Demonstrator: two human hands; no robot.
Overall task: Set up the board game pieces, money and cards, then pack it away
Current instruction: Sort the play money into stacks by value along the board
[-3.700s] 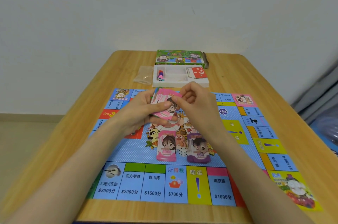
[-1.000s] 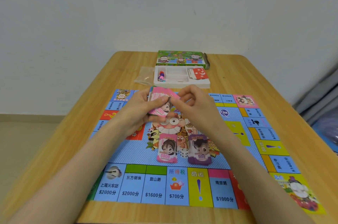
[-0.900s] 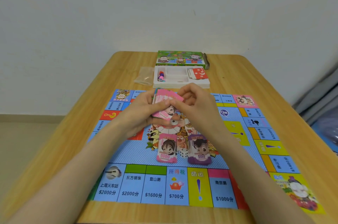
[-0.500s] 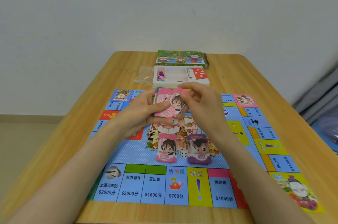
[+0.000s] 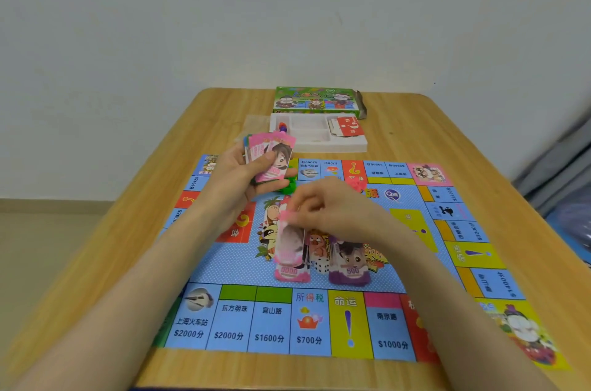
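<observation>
A colourful game board (image 5: 319, 320) lies flat on the wooden table (image 5: 447, 141). My left hand (image 5: 236, 179) grips a stack of play money (image 5: 270, 160), pink notes on top, above the board's far left part. My right hand (image 5: 326, 208) pinches one pink note (image 5: 289, 243), blurred, hanging just over the pink pile marked 5000 (image 5: 292, 272) at the board's middle. Beside that pile sit two white dice (image 5: 319, 264) and a purple pile marked 500 (image 5: 350, 269).
At the table's far end stands the green game box (image 5: 316, 99). In front of it lies a white plastic tray (image 5: 319, 138) holding small coloured pawns (image 5: 283, 127) and red cards (image 5: 347, 128). A clear plastic bag (image 5: 254, 125) lies left of the tray.
My right hand has drawn one pink note off the stack and brought it down to the pink 5000 pile. My left hand has shifted left and away with the stack.
</observation>
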